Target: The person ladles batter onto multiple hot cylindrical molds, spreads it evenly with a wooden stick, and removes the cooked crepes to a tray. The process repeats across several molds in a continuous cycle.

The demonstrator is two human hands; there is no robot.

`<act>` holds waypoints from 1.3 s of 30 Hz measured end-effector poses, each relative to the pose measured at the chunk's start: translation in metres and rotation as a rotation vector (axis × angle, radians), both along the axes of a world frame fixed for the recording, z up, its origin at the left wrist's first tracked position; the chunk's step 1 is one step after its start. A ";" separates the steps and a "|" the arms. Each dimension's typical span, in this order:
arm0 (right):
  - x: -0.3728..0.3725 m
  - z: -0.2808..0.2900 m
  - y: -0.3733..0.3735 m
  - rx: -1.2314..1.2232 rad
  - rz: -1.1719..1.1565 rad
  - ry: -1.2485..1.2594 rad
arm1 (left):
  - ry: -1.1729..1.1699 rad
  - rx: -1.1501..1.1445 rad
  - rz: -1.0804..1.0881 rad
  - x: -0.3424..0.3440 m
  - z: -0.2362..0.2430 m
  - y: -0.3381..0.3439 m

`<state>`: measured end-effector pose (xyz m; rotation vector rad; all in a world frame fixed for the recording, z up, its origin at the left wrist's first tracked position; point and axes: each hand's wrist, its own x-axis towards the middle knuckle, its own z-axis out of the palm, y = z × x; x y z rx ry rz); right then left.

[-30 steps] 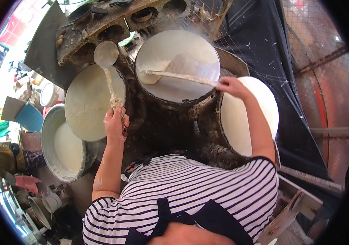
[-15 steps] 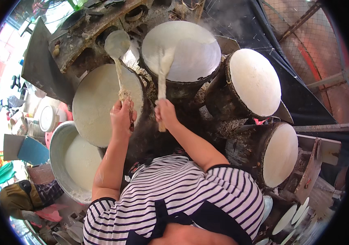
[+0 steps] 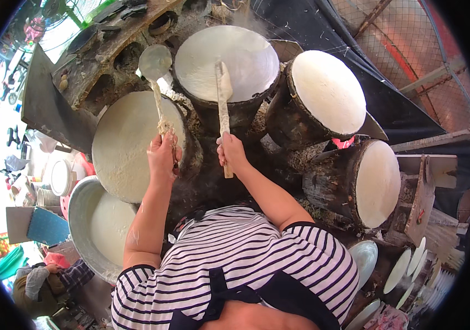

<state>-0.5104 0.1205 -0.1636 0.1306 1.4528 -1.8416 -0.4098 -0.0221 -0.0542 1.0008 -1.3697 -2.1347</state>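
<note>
My left hand (image 3: 163, 156) is closed around the batter-crusted handle of a round metal ladle (image 3: 156, 62). The ladle's bowl is held just beyond the rim of the left griddle, to the left of the back one. In my right hand (image 3: 231, 153) is a flat wooden paddle (image 3: 223, 107), gripped near its lower end. Pale batter coats its blade, with a thick lump at the tip. That tip is over the back griddle (image 3: 265, 77), where a white layer covers the left part and a shiny grey surface shows on the right.
A left griddle (image 3: 130, 143) holds a pale layer. Two white-covered griddles (image 3: 328, 93) (image 3: 378, 184) on sooty drums stand at right. A large metal basin (image 3: 79, 220) of white liquid sits near my left arm. Plates (image 3: 397, 271) lie lower right. Another person (image 3: 39, 286) is at lower left.
The paddle's tip has swung left relative to the back griddle, and its blade now leans left instead of right. My left hand still holds the ladle in nearly the same place. The view has shifted slightly.
</note>
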 end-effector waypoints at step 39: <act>-0.138 0.000 0.124 0.566 0.448 0.698 | -0.008 -0.067 -0.049 -0.079 0.004 0.110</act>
